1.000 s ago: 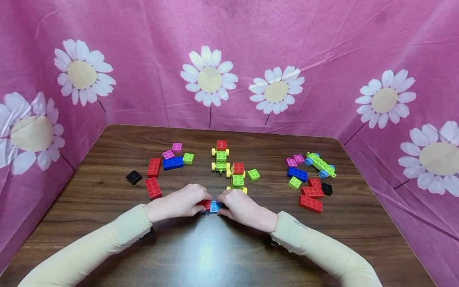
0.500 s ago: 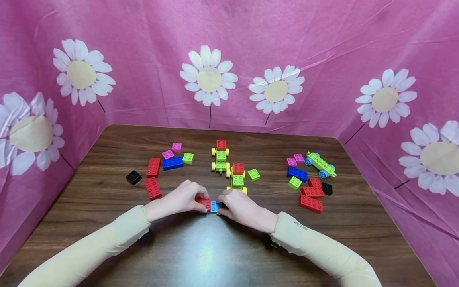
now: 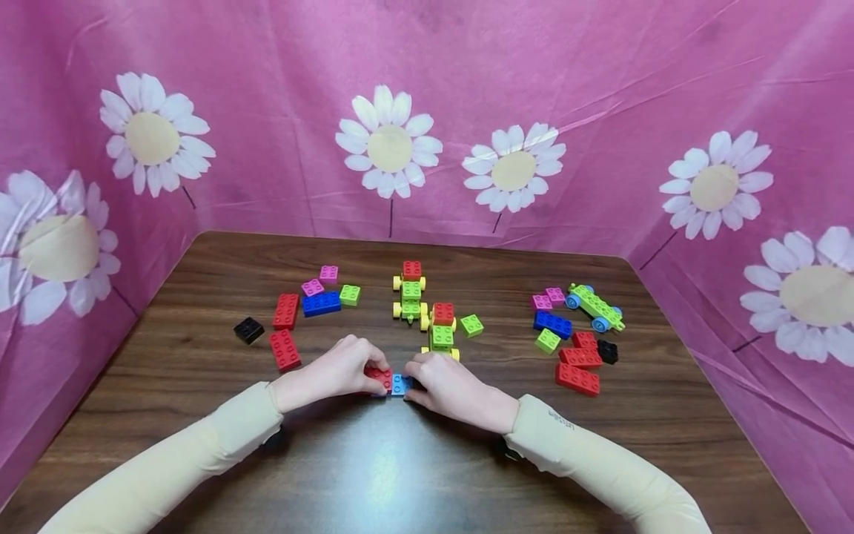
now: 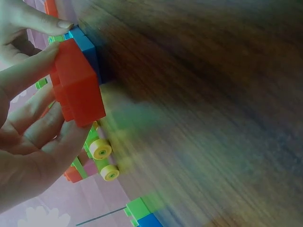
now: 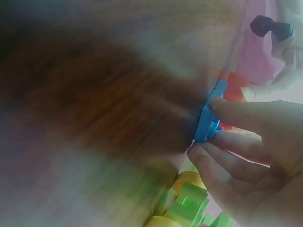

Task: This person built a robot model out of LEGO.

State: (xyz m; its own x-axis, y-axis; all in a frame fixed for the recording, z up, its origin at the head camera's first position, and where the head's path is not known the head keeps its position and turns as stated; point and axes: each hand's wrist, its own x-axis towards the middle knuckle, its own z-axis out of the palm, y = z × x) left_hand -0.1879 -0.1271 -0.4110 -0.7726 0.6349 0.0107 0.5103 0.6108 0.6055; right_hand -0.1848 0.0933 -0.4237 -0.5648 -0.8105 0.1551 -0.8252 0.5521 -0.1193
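Compared with a second ago, the left hand (image 3: 340, 368) has shifted slightly, baring more of the red brick (image 3: 383, 378) it holds, while the right hand (image 3: 448, 389) looks unmoved. A pink backdrop (image 3: 267, 96) printed with large white daisies fills the space behind a dark, wood-grained tabletop (image 3: 200, 415). Two cream sleeves (image 3: 193, 445) reach in from the near corners, and the hands meet near the middle. The left hand is clamped on the red brick, thumb on one side and fingers on the other; the right hand's thumb and fingers pinch a light-blue piece (image 3: 399, 385). Brick and piece lie end by end, low over the tabletop, perhaps gripped from opposite ends so that one steadies the other; whether they are fully joined cannot be told. Just beyond the hands, one behind the other, are a near vehicle (image 3: 442, 337) and a far vehicle (image 3: 411, 290), lime green with yellow wheels and red bricks on top; the right hand partly hides the near one. A lime base with blue wheels (image 3: 598, 308) rests at the far right. Smaller pieces lie in two side groups, probably kept within easy reach: loose red bricks (image 3: 577, 378) and a dark-blue brick (image 3: 553, 324) on the right, with matching ones on the left. Smallest are the square lime brick (image 3: 472, 325) beside the near vehicle, black bricks (image 3: 249, 330) and pink bricks (image 3: 328, 274).
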